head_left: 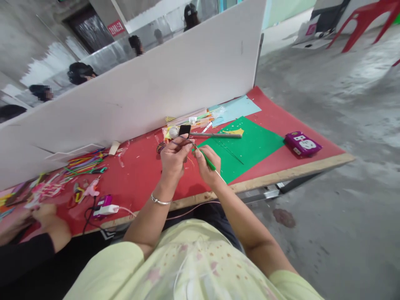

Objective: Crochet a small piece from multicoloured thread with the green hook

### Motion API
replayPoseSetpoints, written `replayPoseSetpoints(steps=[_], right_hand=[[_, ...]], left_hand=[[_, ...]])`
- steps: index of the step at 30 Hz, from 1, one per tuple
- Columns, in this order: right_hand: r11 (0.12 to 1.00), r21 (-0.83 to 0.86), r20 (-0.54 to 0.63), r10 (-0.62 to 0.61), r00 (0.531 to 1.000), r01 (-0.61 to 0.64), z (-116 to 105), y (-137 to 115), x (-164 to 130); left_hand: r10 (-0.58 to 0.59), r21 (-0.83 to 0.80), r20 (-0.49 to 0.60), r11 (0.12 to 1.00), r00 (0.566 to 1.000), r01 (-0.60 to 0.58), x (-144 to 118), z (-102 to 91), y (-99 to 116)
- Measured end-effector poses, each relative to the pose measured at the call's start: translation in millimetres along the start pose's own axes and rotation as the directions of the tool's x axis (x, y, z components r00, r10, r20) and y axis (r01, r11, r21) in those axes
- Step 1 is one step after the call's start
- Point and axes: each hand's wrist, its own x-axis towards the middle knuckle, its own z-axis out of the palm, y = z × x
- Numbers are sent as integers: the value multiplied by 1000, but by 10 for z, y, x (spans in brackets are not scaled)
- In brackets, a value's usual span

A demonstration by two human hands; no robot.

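Observation:
My left hand (173,159) and my right hand (208,164) are close together above the red table. A slim crochet hook (208,161) with a green grip and a pale rear end lies in my closed right hand, its tip pointing at the left fingers. The fingers of my left hand pinch a piece of dark yarn (178,143); its shape is too small to make out. Just behind that hand is a small ball of multicoloured yarn (160,147). A dark rectangular device (185,131) and a grey rod (218,135) lie beyond my fingers.
A green sheet (259,141) and a purple box (302,144) lie to the right on the red table (140,187). A white partition (187,75) closes off the back. At left are coloured sticks (86,162), pliers (75,195), a charger cable, and another person's hands (45,212).

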Motion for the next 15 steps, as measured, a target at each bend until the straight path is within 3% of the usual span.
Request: replayPoseSetpoints(steps=[3,6,11,15], right_hand=[[1000,20,-23,7,1000,-6,51,21,-20],[999,40,31,-3,1000,2,74,60,-31],[996,56,211,-83,974,72,74,159,-21],[991,-14,303,-123,945,133,131,299,45]], left_hand=[[-15,-16,26,1000,1000,16,-14,-25,49],[-89,-65,127,993,988,98,41,-158,121],[-298,-62,321,941,899,334,267,-542,189],[-368,-56,389,906,844,421,494,-767,129]])
